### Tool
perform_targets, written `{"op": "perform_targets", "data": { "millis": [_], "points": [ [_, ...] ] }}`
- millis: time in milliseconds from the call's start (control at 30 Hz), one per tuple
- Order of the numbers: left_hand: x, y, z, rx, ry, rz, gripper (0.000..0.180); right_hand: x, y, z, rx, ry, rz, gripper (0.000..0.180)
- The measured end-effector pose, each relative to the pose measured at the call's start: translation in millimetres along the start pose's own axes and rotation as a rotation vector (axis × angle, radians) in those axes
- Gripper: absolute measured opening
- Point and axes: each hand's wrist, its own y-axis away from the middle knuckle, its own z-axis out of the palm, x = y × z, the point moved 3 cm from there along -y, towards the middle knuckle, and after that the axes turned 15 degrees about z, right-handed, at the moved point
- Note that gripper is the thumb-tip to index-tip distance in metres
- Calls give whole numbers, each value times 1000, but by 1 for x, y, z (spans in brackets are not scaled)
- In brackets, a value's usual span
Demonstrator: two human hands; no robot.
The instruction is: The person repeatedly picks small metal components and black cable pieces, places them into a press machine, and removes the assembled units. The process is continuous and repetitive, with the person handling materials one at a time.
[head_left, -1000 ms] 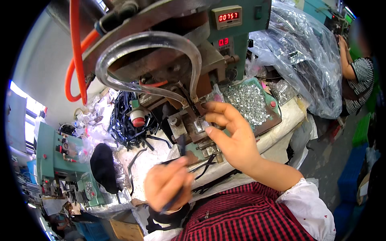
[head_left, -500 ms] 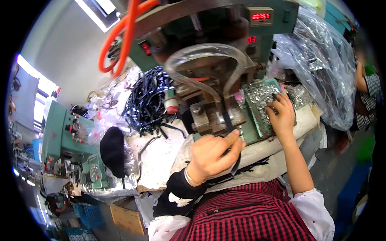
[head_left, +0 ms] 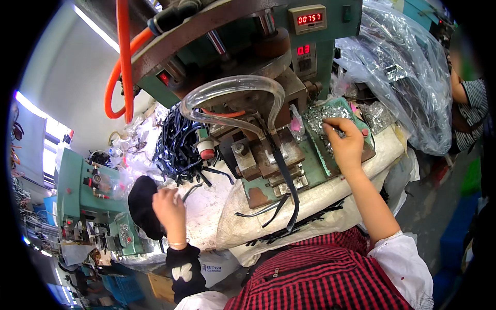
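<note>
My left hand, smeared by motion, is beside a dark cloth-like thing at the left of the table; what its fingers do is unclear. My right hand hovers at the green tray of small shiny metal parts, its fingertips pinched together; anything between them is too small to name. A black eyeglass temple lies in the metal fixture of the press, its curved end hanging over the front. A few loose temples are just left of that end.
A green press with a clear looped tube stands over the fixture. Behind left lies a heap of black temples, near a red button. Clear plastic bags fill the right. Another person's arm shows at far right.
My left hand has left the temple at the fixture and moved left to the dark cloth. My right hand stays at the metal parts, its fingers closer together. The view has shifted.
</note>
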Motion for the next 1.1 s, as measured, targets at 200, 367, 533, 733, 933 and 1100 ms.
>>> {"op": "perform_targets", "data": {
  "millis": [200,367,533,733,933,1100],
  "points": [
    [-25,41,85,-112,-130,86,4,-17,10,-3,45,214,-271,17],
    [-27,41,55,71,62,-117,10,14,18,-56,101,114,-6,13],
    [41,-17,22,351,977,-392,12,-49,36,-26,-198,-103,22,11],
    [96,-27,51,392,1085,-472,11,-81,45,46,-339,-328,64,20],
    [133,-65,-8,643,972,-285,6,-84,50,50,-460,-601,329,37],
    [166,-71,-77,820,872,218,15,-100,59,52,-485,-622,355,42]
  ]
}}
